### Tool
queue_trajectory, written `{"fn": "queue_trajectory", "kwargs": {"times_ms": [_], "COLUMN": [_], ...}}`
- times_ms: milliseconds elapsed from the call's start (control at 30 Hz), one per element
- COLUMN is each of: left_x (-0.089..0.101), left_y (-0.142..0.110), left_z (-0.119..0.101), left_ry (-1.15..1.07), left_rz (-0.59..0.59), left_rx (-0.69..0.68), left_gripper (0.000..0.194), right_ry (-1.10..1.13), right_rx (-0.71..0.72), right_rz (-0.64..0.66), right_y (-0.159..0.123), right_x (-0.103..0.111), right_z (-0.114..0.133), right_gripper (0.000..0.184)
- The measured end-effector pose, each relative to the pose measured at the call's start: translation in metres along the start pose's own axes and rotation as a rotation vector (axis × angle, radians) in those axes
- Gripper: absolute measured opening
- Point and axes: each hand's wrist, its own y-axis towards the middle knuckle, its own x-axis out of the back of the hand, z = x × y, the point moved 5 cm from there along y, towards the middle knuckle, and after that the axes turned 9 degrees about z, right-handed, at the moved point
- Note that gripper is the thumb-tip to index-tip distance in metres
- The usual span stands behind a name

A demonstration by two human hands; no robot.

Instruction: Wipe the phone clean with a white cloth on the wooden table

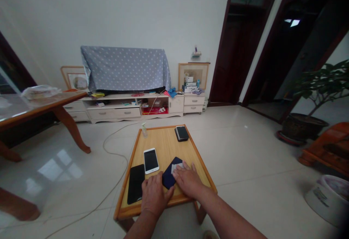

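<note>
A dark blue phone-shaped slab lies at an angle on the small wooden table. My left hand steadies its near left edge, thumb along the lower corner and fingers curled. With its fingers closed over a folded white wipe, my right hand presses down on the slab's face. A white phone with a dark screen lies just beyond my left hand. Left of that hand rests a larger black phone or tablet, screen up.
A small stack of phones sits at the table's far right corner, and a clear pump bottle at the far left. A cable runs over the floor on the left. A white bucket and a potted plant stand right.
</note>
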Motion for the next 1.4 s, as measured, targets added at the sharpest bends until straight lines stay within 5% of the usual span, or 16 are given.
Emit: {"fn": "queue_trajectory", "kwargs": {"times_ms": [133, 367, 600, 867, 1100, 1300, 1400], "left_x": [-0.004, -0.001, -0.005, 0.002, 0.001, 0.004, 0.003], "left_y": [0.001, -0.001, 0.001, -0.001, 0.001, -0.001, 0.0], "left_z": [0.002, -0.003, 0.002, 0.0, 0.0, -0.003, -0.003], "left_ry": [0.002, 0.028, 0.028, -0.003, -0.002, 0.003, 0.0], "left_rz": [-0.005, -0.069, -0.061, -0.055, -0.017, -0.033, -0.034], "left_rx": [0.003, 0.004, -0.013, -0.041, -0.03, -0.016, -0.02], "left_gripper": [0.056, 0.066, 0.056, 0.063, 0.06, 0.063, 0.064], "right_ry": [0.015, 0.001, 0.017, 0.038, -0.006, -0.003, -0.005], "right_rx": [0.241, -0.13, 0.173, -0.206, 0.075, -0.168, -0.161], "right_rz": [0.048, -0.028, 0.025, -0.042, -0.024, -0.031, -0.031], "right_y": [-0.004, 0.021, 0.015, 0.049, 0.037, 0.045, 0.039], "right_x": [-0.015, 0.002, -0.018, 0.001, -0.015, 0.002, 0.0], "right_z": [0.032, -0.012, 0.032, -0.021, 0.021, -0.01, -0.008], "right_gripper": [0.048, 0.05, 0.047, 0.051, 0.05, 0.052, 0.053]}}
